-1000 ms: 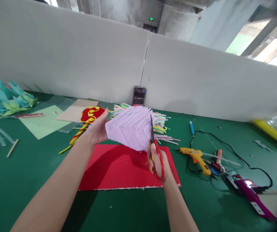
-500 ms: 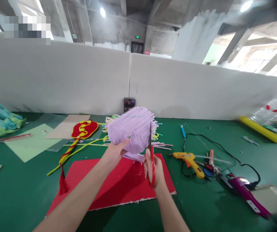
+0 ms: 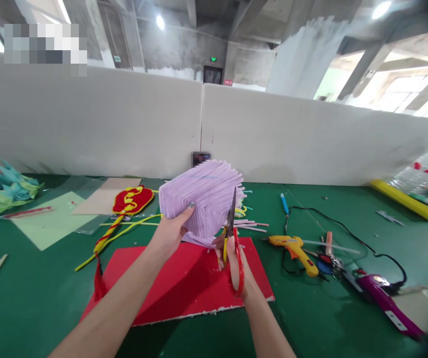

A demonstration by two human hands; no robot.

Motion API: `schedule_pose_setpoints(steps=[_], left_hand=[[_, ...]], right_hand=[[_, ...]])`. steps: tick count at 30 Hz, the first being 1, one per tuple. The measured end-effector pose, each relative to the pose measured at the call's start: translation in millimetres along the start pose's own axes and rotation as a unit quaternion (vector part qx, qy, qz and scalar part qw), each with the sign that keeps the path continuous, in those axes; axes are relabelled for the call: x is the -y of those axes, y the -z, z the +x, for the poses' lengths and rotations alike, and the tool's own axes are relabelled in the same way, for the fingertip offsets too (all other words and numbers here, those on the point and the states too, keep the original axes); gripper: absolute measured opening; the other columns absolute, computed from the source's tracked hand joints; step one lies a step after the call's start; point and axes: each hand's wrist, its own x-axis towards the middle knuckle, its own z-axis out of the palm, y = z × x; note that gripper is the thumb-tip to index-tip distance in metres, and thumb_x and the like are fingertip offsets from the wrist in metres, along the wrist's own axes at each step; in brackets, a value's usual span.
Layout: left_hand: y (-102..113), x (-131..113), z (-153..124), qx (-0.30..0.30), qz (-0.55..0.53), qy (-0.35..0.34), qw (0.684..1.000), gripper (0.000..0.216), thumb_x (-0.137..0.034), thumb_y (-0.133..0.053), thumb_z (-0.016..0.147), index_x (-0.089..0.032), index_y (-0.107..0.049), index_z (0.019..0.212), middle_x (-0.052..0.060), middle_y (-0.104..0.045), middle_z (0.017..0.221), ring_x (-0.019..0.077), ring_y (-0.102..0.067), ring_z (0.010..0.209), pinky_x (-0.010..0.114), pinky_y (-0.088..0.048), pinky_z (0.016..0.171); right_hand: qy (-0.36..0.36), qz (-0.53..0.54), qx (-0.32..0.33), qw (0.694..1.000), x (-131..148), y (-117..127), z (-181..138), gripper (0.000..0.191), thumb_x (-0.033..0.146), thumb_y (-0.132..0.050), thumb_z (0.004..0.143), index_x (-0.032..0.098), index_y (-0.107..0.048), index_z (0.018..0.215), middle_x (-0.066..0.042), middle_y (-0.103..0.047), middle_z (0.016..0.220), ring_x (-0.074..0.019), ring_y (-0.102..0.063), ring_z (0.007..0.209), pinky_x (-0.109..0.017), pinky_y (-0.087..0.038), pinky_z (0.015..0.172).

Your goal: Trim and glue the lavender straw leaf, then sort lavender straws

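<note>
- A lilac, ridged panel of fuzzy stems (image 3: pixel 204 191) is gripped by the left hand (image 3: pixel 172 231), thumb across the near face, and is held above the far edge of a red rectangular board (image 3: pixel 176 286).
- Red-handled metal scissors (image 3: pixel 231 219) are grasped in the right hand (image 3: pixel 238 268), blades pointed upward beside the panel; contact cannot be determined.
- A yellow glue gun (image 3: pixel 293 246) is laid right of the board.

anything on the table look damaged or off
Yes, the red board on the green table looks worn: its near edge is ragged, with white showing unevenly along it, unlike the red top.
</note>
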Motion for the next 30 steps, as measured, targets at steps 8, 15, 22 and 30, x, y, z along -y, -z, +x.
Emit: schedule_pose_setpoints(steps=[8, 15, 22, 30], left_hand=[[-2.2, 1.7, -3.3, 0.007, 0.019, 0.016, 1.000, 0.054, -0.020, -0.075, 0.064, -0.026, -0.060, 0.115, 0.004, -0.065, 0.116, 0.0227, -0.058, 0.110, 0.032, -0.053, 0.083], [-2.8, 4.0, -4.5, 0.004, 0.023, 0.004, 1.000, 0.053, -0.022, -0.076, 0.064, -0.025, -0.060, 0.115, 0.006, -0.063, 0.118, 0.0241, -0.055, 0.113, 0.034, -0.051, 0.088], [-2.9, 4.3, -5.9, -0.004, 0.023, -0.009, 1.000, 0.056, -0.023, -0.076, 0.064, -0.027, -0.059, 0.117, 0.005, -0.065, 0.114, 0.0243, -0.057, 0.111, 0.035, -0.051, 0.088], [-3.6, 3.4, -8.5, 0.017, 0.027, -0.008, 0.999, 0.055, -0.024, -0.076, 0.065, -0.026, -0.059, 0.117, 0.006, -0.064, 0.117, 0.0254, -0.056, 0.113, 0.033, -0.053, 0.083]], right_hand=[[0.003, -0.001, -0.028, 1.000, 1.0, 0.8, -0.4, 0.058, 0.072, -0.034, 0.077, 0.018, -0.053, 0.082, 0.005, -0.039, 0.060, -0.0069, -0.033, 0.044, -0.020, -0.031, 0.041], [0.010, -0.011, -0.036, 0.999, 3.3, 1.6, -0.3, 0.055, 0.070, -0.035, 0.078, 0.018, -0.052, 0.079, 0.005, -0.038, 0.058, -0.0062, -0.032, 0.042, -0.020, -0.031, 0.040], [0.013, -0.050, -0.030, 0.998, 0.5, 4.9, 1.4, 0.053, 0.072, -0.034, 0.077, 0.021, -0.043, 0.066, 0.005, -0.038, 0.053, -0.0084, -0.034, 0.043, -0.021, -0.031, 0.042], [0.018, -0.051, -0.025, 0.998, 4.2, 4.4, -0.2, 0.053, 0.069, -0.031, 0.081, 0.020, -0.042, 0.064, 0.004, -0.039, 0.056, -0.0084, -0.036, 0.045, -0.022, -0.029, 0.044]])
